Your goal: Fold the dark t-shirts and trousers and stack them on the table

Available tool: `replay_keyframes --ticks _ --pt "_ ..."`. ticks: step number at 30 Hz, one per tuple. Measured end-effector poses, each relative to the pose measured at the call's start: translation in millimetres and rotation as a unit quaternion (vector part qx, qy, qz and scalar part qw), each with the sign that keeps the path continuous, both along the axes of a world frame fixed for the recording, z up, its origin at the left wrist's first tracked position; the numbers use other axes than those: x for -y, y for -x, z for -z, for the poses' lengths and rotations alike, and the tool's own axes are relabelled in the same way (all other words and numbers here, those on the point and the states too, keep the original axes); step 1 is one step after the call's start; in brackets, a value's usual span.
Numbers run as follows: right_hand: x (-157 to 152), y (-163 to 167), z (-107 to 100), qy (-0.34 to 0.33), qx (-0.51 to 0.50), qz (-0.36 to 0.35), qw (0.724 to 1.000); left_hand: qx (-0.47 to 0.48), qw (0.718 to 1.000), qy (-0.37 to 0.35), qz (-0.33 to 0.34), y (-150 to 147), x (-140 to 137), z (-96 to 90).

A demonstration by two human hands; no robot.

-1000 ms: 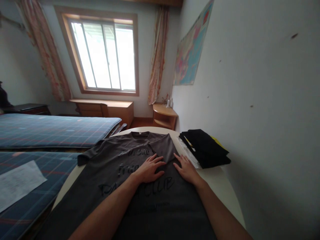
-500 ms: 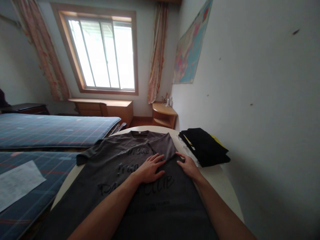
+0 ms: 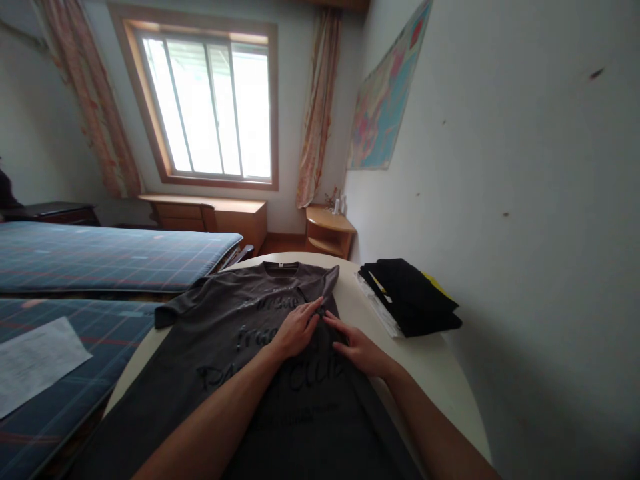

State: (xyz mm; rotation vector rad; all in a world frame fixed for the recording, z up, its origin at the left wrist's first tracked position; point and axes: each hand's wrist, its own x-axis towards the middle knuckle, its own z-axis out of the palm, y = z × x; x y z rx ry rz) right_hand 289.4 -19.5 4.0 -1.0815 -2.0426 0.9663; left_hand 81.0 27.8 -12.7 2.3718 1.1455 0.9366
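A dark grey T-shirt with black lettering lies front up, its collar at the far side. Its right-hand side is turned inward in a narrow fold, and the sleeve there is folded over the chest. My left hand rests on the chest print, fingers stretched out and touching the fold. Close beside it, my right hand has its fingertips and thumb on the folded sleeve edge and holds the cloth; part of the grip is hidden. The left-hand sleeve lies spread out.
The shirt lies on a round cream table. At its right edge, by the wall, sits a stack of folded black clothes with some yellow, on clear plastic. To the left are plaid mattresses and a sheet of paper.
My right hand has moved left, bringing the shirt's right side and sleeve inward over the chest. My left hand has shifted slightly, its fingers closer together. More tabletop shows on the right.
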Motion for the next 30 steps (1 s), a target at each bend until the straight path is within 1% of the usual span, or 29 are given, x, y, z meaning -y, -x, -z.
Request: replay_keyframes --ticks 4,7,10,12,14,17,19,21,24,27,28,30 --pt "7.5 1.2 -9.2 0.035 0.033 -0.061 0.997 -0.055 0.998 -0.028 -0.001 -2.2 2.5 -1.1" --pt "12.8 -4.1 -20.0 0.042 0.052 -0.084 0.994 -0.091 0.995 -0.040 -0.008 -5.4 4.1 0.0" --pt "16.9 -12.4 -27.4 0.057 0.086 -0.043 0.994 -0.106 0.993 -0.036 -0.026 -7.8 3.7 2.1" --pt "18.9 -17.4 -28.7 0.089 0.125 -0.012 0.988 -0.107 0.993 -0.036 -0.037 -8.4 2.9 3.4" --pt "20.7 -20.4 -27.9 0.124 0.165 -0.006 0.978 -0.106 0.992 -0.039 -0.048 -8.4 2.4 4.2" --pt "23.2 -20.5 -26.3 0.166 0.200 -0.018 0.965 -0.106 0.991 -0.044 -0.061 -8.1 2.7 4.0" --pt "25.0 -18.2 -27.0 0.187 0.188 -0.033 0.964 -0.107 0.991 -0.046 -0.061 -8.5 3.1 3.1" --pt "26.8 -14.4 -29.3 0.207 0.148 -0.054 0.966 -0.100 0.992 -0.041 -0.058 -9.1 2.5 1.7" --pt "29.7 -7.1 -33.8 0.226 0.070 -0.073 0.969 -0.044 0.996 -0.027 -0.078 -8.5 -1.9 -0.8" --pt "32.6 1.6 -35.6 0.253 0.014 -0.106 0.961 0.039 0.988 -0.001 -0.149 -2.6 -9.6 -2.4" --pt "33.8 4.9 -35.1 0.274 0.003 -0.126 0.953 0.052 0.983 0.013 -0.178 0.5 -12.1 -2.4" --pt "36.4 11.8 -32.7 0.326 0.003 -0.167 0.931 0.045 0.972 0.042 -0.228 6.8 -15.7 -1.5"
